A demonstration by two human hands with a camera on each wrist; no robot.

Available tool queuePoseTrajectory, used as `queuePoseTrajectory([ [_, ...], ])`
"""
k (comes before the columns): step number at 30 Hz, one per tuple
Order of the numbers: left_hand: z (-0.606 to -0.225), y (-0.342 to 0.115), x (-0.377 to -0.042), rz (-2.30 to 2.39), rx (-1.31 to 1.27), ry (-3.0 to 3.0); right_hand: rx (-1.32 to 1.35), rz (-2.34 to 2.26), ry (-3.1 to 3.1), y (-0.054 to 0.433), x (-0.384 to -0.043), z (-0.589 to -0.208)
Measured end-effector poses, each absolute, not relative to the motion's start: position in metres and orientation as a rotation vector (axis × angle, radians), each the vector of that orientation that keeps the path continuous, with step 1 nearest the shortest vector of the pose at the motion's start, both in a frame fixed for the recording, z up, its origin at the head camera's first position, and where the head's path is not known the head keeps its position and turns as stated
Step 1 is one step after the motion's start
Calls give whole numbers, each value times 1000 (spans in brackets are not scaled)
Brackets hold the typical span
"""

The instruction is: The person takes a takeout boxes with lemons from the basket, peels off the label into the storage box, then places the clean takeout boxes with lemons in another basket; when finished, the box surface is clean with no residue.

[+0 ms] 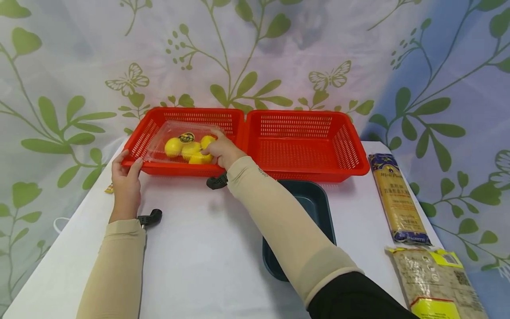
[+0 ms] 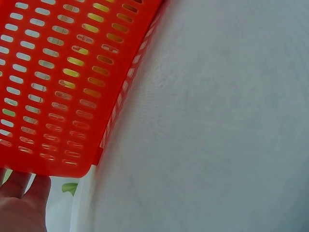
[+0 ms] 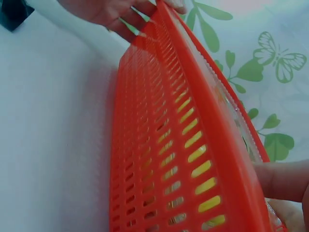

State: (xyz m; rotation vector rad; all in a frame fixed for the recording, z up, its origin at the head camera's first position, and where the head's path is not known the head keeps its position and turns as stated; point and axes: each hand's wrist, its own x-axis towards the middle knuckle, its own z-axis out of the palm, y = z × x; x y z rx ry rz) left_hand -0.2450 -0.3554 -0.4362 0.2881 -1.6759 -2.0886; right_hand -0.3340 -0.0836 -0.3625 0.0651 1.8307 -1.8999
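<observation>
A clear plastic box (image 1: pixel 158 141) of several yellow lemons (image 1: pixel 173 147), with a dark round sticker on its lid, lies inside the left red basket (image 1: pixel 179 169). My right hand (image 1: pixel 226 149) grips the right end of that box, its fingers over the lid and its thumb toward the near side. At the basket's front left corner my left hand (image 1: pixel 126 188) holds the rim, with the thumb on the near edge and the fingers on the left side. In the right wrist view, yellow shows through the slots of the basket wall (image 3: pixel 145 145).
A second red basket (image 1: pixel 303 170) stands against the first on the right. Below it, partly under my right forearm, lies a dark tray (image 1: pixel 328 217). A spaghetti packet (image 1: pixel 398 199) and a brown bag with yellow labels (image 1: pixel 436 283) lie along the table's right edge.
</observation>
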Motion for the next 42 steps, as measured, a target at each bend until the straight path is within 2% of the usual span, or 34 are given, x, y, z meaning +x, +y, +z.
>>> queuePoseTrajectory([
  [21,-448,-357,-254,-2121,284,-1611,238,-2153,1765,-88,-325,-364],
  [42,-441,-361,-249,-2098,294,-1689,-59,-2132,1735,-43,-302,-316],
])
